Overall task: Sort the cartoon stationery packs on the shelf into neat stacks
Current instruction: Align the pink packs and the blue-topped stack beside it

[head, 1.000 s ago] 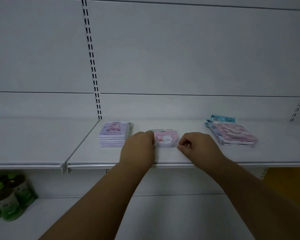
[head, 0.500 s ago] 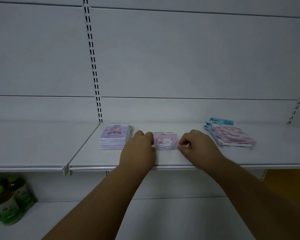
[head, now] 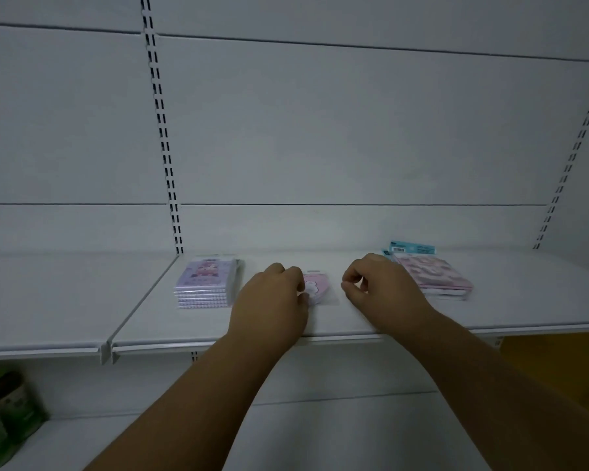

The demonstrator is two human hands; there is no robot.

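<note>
Head view, looking at a white shelf (head: 490,300) with three groups of packs on it. Left hand (head: 272,300) sits at the left edge of the small pink pack (head: 318,288) in the middle of the shelf, fingers curled and touching that edge; whether they pinch it or only press against it cannot be told, as the hand covers the contact. Right hand (head: 381,288) is loosely curled, thumb and forefinger close together, holding nothing visible.

Change since half a second ago: the right hand was then at the pink pack's right edge; now it stands clear of it, with bare shelf showing between its fingertips and the pack's clear wrapper. The hand has shifted rightward and now overlaps the near-left corner of the right-hand stack. The left hand covers more of the pink pack than before; only the pack's right half shows. The pack itself lies flat, in about the same place on the shelf, and is blurred.

Purple stack (head: 206,282) lies flat to the left of the left hand, squared up, several packs high, near the shelf joint. Pink-and-blue stack (head: 436,275) lies to the right, looser, with blue header cards showing at the back. Both stacks sit where they were.

Green bottles (head: 4,416) stand on the lower shelf at far left.
</note>
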